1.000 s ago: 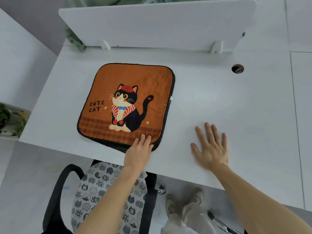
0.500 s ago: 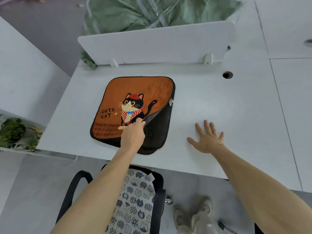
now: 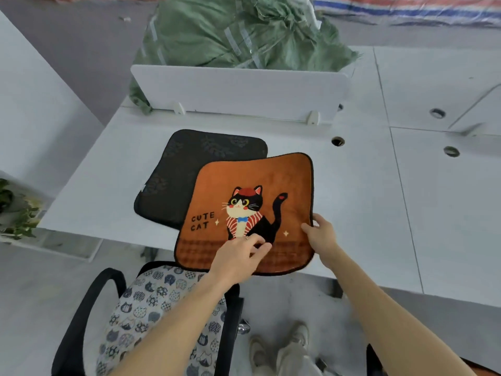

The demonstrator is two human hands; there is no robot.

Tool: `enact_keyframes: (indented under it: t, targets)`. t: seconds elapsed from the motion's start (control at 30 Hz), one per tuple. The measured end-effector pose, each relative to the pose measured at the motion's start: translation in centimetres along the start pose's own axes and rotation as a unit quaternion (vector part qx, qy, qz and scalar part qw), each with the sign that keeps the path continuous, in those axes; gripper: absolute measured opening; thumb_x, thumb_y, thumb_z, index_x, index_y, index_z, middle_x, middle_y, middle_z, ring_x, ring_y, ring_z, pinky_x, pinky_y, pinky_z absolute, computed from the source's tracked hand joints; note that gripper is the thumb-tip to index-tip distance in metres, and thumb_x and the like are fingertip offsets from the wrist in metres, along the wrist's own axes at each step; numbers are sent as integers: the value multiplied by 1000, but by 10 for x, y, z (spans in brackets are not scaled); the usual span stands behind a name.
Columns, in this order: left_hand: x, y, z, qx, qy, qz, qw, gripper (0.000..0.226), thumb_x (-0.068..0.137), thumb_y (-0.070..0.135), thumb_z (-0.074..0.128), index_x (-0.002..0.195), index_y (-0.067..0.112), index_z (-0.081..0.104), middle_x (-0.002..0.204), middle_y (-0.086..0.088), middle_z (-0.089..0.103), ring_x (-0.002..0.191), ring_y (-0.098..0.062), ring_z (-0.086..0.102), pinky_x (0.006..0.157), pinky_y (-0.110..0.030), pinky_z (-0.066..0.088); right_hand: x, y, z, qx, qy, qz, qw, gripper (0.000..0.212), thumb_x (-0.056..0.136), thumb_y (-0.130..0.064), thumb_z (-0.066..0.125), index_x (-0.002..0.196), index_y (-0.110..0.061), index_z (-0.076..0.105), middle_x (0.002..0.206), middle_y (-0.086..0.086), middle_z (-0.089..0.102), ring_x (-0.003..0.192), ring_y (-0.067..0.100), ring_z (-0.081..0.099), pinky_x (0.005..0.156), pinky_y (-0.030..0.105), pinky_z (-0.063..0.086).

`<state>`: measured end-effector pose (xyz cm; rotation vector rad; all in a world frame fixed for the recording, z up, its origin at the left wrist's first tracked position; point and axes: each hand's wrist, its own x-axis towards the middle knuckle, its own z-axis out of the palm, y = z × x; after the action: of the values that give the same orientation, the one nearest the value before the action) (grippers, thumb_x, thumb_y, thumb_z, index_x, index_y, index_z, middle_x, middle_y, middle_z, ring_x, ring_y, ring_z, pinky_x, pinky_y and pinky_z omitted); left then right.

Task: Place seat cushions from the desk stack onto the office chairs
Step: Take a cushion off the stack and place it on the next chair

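An orange cushion (image 3: 244, 191), square with rounded corners and black piping, showed a cartoon black-and-white cat in a red beret beside the words "CUTE CAT". It lay over the front part of a white tabletop (image 3: 366, 213), its near edge jutting past the tabletop's front edge, and both of the person's bare hands held it. The left hand (image 3: 238, 256) came over the near edge, its fingers (image 3: 257, 241) bent across the printed top just below the cat; the thumb was out of sight. The right hand (image 3: 322, 237) gripped the cushion's right edge near the front corner – thumb on top, fingers (image 3: 321, 219) curled round the rim. Under the orange cushion's far left corner, and partly covered by it, a dark cushion (image 3: 189, 169) with a faint leaf pattern lay flat on the tabletop. A round cable hole (image 3: 337, 141) sat in the tabletop to the right of the cushions, well apart from them. Along the tabletop's far edge stood a low white divider panel (image 3: 238, 90), and behind it rose a large crumpled green sack (image 3: 238, 33). In front of the tabletop, below the left forearm, stood a black office chair (image 3: 89, 308) – on its seat was a pale cat-print cushion (image 3: 151, 302). To the right of the chair, the person's light shoes (image 3: 298, 337) showed on the grey floor. A leafy plant (image 3: 16, 213) was at the far left edge.
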<state>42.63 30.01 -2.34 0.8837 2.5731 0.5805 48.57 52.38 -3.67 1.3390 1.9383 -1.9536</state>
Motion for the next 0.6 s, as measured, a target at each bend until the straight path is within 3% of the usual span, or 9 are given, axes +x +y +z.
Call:
enact_keyframes:
  t: [0.1,0.17,0.27,0.43,0.5,0.6]
  targets:
    - [2,-18,14,-23,-26,-87,996,55,95,66,37,137,32,49,136,8,56,124,-15,53,95,-38,50,-6,35,-41,-30,54,9,998,33,98,-17,51,128,-29,56,109,5,71,94,27,69,89,47,57]
    - [4,-29,25,-29,-39,-141,989,66,93,67,40,145,27,41,150,0,41,136,-22,41,105,-41,43,-14,57,-71,-35,82,29,996,33,100,-15,50,130,-26,55,104,3,70,92,27,69,88,46,57]
    - [10,-39,39,-47,-51,-218,973,77,89,71,42,150,24,33,157,-9,29,142,-29,32,110,-47,38,-24,89,-111,-94,126,40,987,36,102,-18,48,138,-21,51,107,4,67,91,26,66,83,42,55]
    - [32,-27,59,-107,-82,-259,956,78,92,62,48,155,23,22,159,-8,26,144,-30,30,110,-48,37,-18,112,-143,-173,160,26,972,36,102,-23,48,138,-23,51,110,2,66,83,19,63,68,34,51]
    - [40,-17,62,-135,-78,-285,946,76,94,54,53,155,22,22,157,-8,28,140,-31,36,109,-47,39,-10,111,-143,-204,172,19,964,45,98,-29,53,142,-26,46,131,5,59,102,26,62,84,42,55]
    - [47,-6,68,-150,-45,-310,938,74,93,45,59,154,19,24,152,-9,40,130,-32,48,104,-47,46,0,104,-141,-210,188,28,959,67,94,-35,58,153,-29,28,149,10,41,130,35,45,102,52,47]
